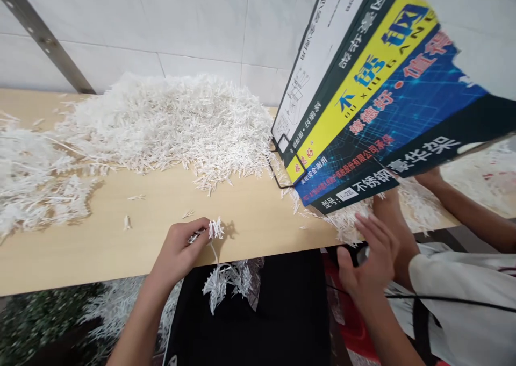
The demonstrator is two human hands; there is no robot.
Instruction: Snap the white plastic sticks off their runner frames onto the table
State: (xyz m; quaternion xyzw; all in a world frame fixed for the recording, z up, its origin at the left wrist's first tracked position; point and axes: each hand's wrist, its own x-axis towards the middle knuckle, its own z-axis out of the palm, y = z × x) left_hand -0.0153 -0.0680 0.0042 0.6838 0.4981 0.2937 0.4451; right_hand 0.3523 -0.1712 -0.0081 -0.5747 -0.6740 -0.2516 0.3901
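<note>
Head view: the left hand (179, 250) pinches a small bundle of white sprigs (216, 228), left of the printed cardboard panel (363, 119) and closer to the wearer.

The bundle sticks out at the tips of the left thumb and fingers, which are clamped on it above the table (161, 199); a thin strand hangs from there toward a loose white cluster (220, 288) over the black cloth (294, 307), below and left of the panel. The right hand (373, 258) is just below the panel's lower edge, thumb and fingers apart; whether it touches the co-worker's arm (391, 215) beside it cannot be told. A large heap of white sprigs (181, 124) spreads left of the panel, reaching the black wire loop (278, 180) at its lower left corner.
</note>
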